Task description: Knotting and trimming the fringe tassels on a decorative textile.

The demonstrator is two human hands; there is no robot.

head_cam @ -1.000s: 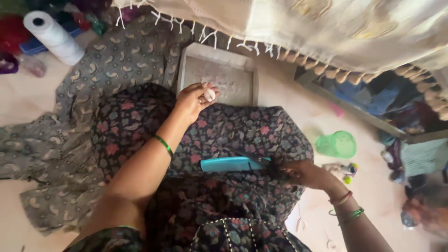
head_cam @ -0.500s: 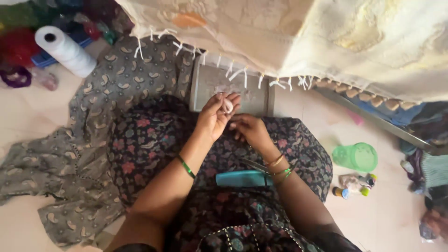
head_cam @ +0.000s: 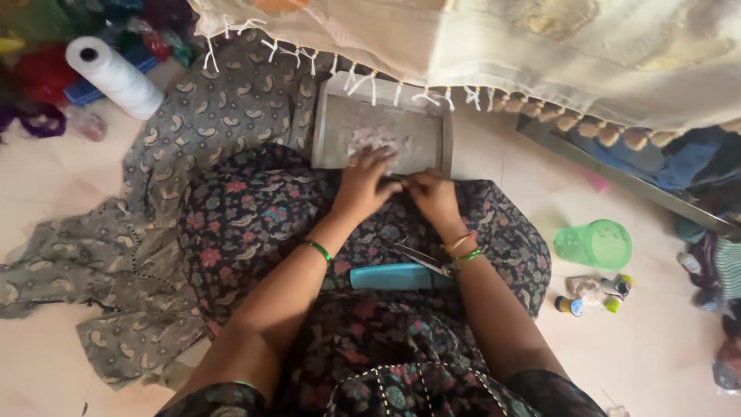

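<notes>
Head view: left hand [head_cam: 369,184] fingers spread, pressing at near edge of grey tray [head_cam: 328,139] holding pale bits. Right hand [head_cam: 432,197] fingers curled together, pinch content not discernible. Scissors [head_cam: 401,276] parked on lap, within reach beside right wrist.

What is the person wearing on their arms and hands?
Both arms are bare, with no gloves on either hand. The left hand has one thin green bangle at its wrist. The right hand has a few thin bangles at its wrist, green and gold-coloured.
</notes>
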